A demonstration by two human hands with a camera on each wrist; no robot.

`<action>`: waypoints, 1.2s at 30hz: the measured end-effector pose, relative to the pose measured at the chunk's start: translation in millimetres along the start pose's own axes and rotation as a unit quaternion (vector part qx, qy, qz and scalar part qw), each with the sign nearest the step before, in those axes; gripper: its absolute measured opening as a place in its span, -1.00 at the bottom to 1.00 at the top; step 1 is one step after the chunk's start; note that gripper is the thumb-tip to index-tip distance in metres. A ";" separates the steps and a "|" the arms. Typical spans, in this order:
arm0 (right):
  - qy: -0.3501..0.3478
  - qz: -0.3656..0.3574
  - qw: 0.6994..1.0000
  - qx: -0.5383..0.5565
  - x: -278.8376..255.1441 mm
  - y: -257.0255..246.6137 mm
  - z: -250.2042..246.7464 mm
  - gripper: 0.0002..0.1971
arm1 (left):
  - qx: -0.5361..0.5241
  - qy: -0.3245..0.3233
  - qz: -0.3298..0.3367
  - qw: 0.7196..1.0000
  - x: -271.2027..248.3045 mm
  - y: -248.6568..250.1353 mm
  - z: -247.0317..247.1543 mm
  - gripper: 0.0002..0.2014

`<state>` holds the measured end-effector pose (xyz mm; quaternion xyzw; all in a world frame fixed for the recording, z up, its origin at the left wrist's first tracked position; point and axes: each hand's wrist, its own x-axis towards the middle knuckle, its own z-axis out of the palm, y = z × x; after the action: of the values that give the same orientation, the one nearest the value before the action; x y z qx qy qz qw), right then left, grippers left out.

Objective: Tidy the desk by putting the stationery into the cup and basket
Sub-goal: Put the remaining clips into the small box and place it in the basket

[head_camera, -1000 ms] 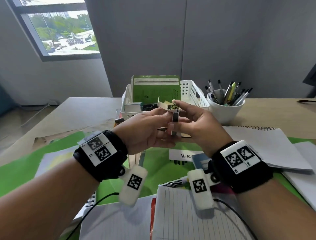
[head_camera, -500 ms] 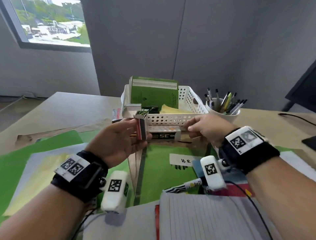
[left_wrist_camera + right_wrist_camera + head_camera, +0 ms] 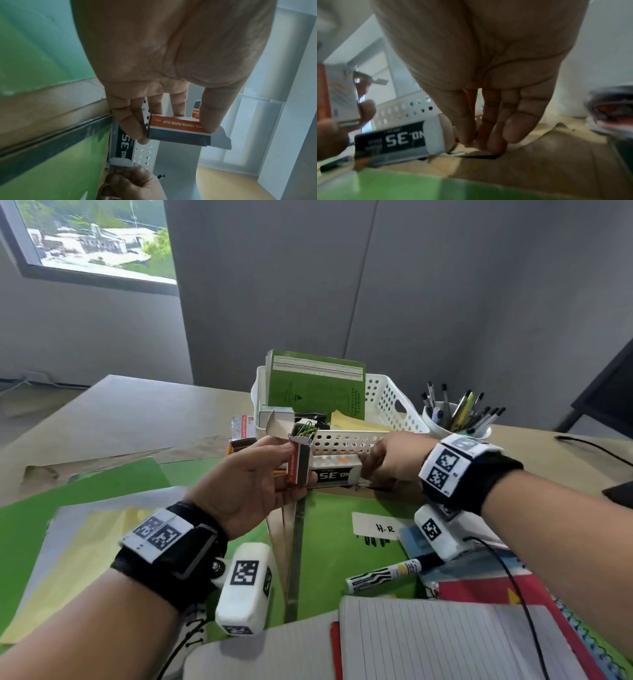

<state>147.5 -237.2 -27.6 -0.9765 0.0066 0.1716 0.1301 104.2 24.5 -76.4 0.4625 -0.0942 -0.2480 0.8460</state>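
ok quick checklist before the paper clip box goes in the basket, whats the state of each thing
1. Grip on the paper clip box: ok. The left hand pinches it between thumb and fingers.
2. Box closed: not ok. Its top flap stands open and clips stick out, so they may spill if it tips.
3. Box upright: ok, open end up.
4. Room in the basket: ok, a gap shows near the yellow pad, though the green book fills the back.
5. Right hand free to help close the flap: cannot tell. Its fingertips are down by the end of the staple box; whether they hold anything is hidden.
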 end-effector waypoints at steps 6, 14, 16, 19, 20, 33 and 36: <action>0.026 -0.036 0.991 -0.123 6.0 -13.6 4.3 -0.86 | 0.005 -0.007 0.002 1.000 -0.8 0.1 -0.6 -0.66; 0.018 -0.049 0.981 -0.189 4.8 -23.6 18.4 -0.77 | 0.006 -0.016 -0.001 1.000 -0.2 -1.2 -0.6 -0.62; 0.021 -0.047 0.977 -0.206 7.5 -24.4 20.2 -0.72 | 0.008 -0.020 -0.005 1.000 -0.5 -1.3 -0.1 -0.60; 0.024 -0.057 0.968 -0.245 8.8 -23.9 18.8 -0.69 | 0.015 -0.025 -0.010 1.000 -1.0 -0.8 0.6 -0.60; 0.026 -0.059 0.964 -0.257 7.7 -22.8 17.6 -0.70 | 0.017 -0.027 -0.013 0.999 -1.4 -0.5 0.5 -0.60; -0.010 0.014 0.957 -0.289 1.9 -6.9 7.6 -0.75 | -0.003 -0.044 -0.026 0.999 -3.1 0.4 0.4 -0.57; -0.023 0.010 0.960 -0.279 3.7 -5.0 8.3 -0.65 | -0.009 -0.048 -0.028 0.998 -3.3 1.2 -0.3 -0.53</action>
<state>148.5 -230.2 -35.1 -0.9698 -0.0343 0.1901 -0.1488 101.9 26.9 -75.3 0.4452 -0.1195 -0.2941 0.8373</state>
